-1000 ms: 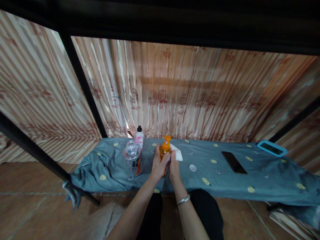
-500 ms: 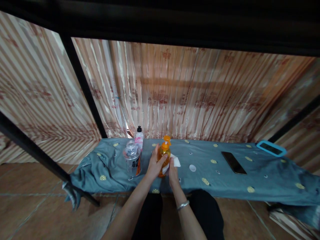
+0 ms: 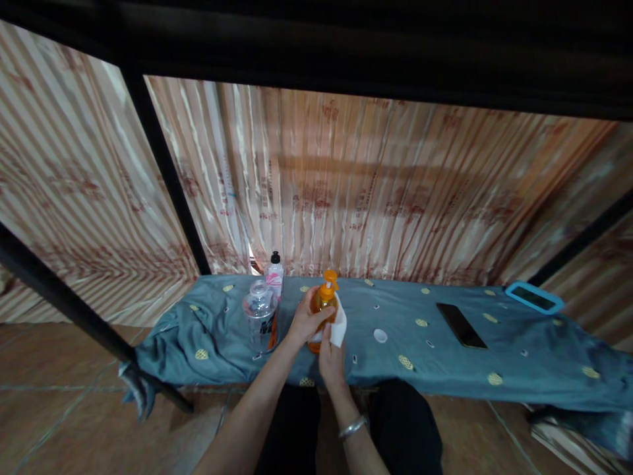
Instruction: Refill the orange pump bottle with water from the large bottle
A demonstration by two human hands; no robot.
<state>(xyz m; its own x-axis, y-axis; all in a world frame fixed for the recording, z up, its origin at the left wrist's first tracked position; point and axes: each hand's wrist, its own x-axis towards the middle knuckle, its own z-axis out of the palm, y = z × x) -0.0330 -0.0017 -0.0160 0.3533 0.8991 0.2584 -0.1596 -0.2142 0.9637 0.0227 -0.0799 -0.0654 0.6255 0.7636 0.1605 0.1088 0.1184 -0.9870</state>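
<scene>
An orange pump bottle point(image 3: 326, 293) stands upright near the front of the cloth-covered surface. My left hand point(image 3: 307, 320) is wrapped around its left side, the thumb across its front. My right hand point(image 3: 331, 356), with a silver bracelet at the wrist, pinches a white tissue point(image 3: 339, 324) against the bottle's right side. Part of the bottle's body is hidden by my fingers and the tissue. To the left stands a clear plastic cup point(image 3: 260, 320) with dark lettering, and a clear bottle-like top shows above it.
Behind the cup is a bottle with a black cap point(image 3: 275, 274). On the patterned blue-grey cloth point(image 3: 386, 366) lie a white disc point(image 3: 380, 336), a dark phone point(image 3: 461, 325) and a blue-framed object point(image 3: 534, 297). A black frame bar point(image 3: 163, 168) rises at left; a curtain point(image 3: 346, 171) hangs behind.
My right hand has moved left and slightly down, to the bottle's lower front. The tissue has shifted and now drapes along the bottle's right side. My left hand keeps its hold.
</scene>
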